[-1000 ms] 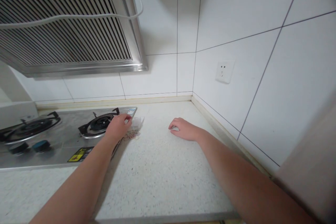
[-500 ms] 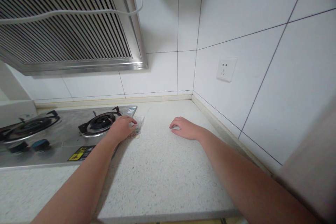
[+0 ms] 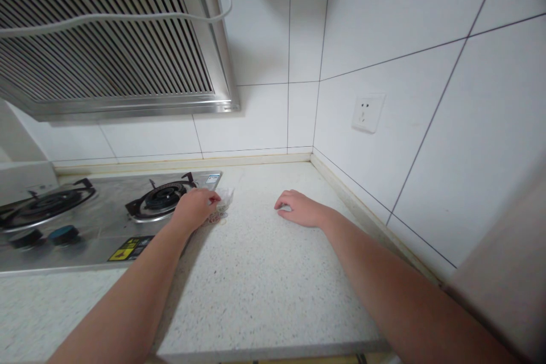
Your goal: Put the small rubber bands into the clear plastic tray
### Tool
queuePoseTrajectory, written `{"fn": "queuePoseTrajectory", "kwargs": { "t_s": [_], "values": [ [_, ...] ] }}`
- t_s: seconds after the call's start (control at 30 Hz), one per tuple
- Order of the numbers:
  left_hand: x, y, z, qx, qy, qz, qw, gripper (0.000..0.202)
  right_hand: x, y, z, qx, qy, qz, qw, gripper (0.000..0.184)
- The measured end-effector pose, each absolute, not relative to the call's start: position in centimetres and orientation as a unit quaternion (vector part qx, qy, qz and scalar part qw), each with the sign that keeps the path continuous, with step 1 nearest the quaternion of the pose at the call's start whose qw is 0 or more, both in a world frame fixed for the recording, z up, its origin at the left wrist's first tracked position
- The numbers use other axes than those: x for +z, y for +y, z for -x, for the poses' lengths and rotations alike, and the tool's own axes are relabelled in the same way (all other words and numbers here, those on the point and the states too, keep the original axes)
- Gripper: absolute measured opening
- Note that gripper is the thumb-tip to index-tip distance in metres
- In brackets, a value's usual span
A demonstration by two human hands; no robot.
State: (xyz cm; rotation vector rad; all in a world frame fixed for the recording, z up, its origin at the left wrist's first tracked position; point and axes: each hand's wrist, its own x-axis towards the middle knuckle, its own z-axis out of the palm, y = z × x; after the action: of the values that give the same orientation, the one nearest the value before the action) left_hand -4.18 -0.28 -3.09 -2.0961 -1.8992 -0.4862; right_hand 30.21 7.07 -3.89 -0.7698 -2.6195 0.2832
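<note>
My left hand (image 3: pixel 196 209) is at the right edge of the gas hob, its thumb and fingertips drawn together in a pinch. Whatever they may hold is too small to make out. Beside those fingertips lies a crumpled clear plastic bag (image 3: pixel 227 198). Several thin coloured loops that look like rubber bands (image 3: pixel 218 218) lie on the counter just below it, partly hidden by the hand. My right hand (image 3: pixel 298 209) rests on the speckled white counter (image 3: pixel 260 278), fingers curved and a gap between thumb and forefinger, with nothing in it.
The steel gas hob (image 3: pixel 102 239), with black burners and knobs, is on the left. A range hood (image 3: pixel 128 103) hangs above it, with a white cable (image 3: pixel 106 17) across its front. A wall socket (image 3: pixel 368 113) is set in the right tiled wall.
My left thumb and fingers have closed together from a small gap, and the hand has shifted very slightly left. My right hand stays in the same spot.
</note>
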Motion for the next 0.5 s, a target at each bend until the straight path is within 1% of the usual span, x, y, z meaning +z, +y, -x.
{"fn": "queuePoseTrajectory", "kwargs": {
  "t_s": [0.37, 0.5],
  "values": [
    [-2.1, -0.8, 1.5, -0.202, -0.597, 0.762, 0.151, 0.023, -3.9, 7.0, -30.0, 0.092, -0.937, 0.272, 0.197, 0.018],
    [-2.0, -1.3, -1.1, -0.227, -0.553, 0.789, 0.144, 0.021, -3.8, 6.6, -29.8, 0.101, -0.933, 0.270, 0.216, 0.024]
  ]
}}
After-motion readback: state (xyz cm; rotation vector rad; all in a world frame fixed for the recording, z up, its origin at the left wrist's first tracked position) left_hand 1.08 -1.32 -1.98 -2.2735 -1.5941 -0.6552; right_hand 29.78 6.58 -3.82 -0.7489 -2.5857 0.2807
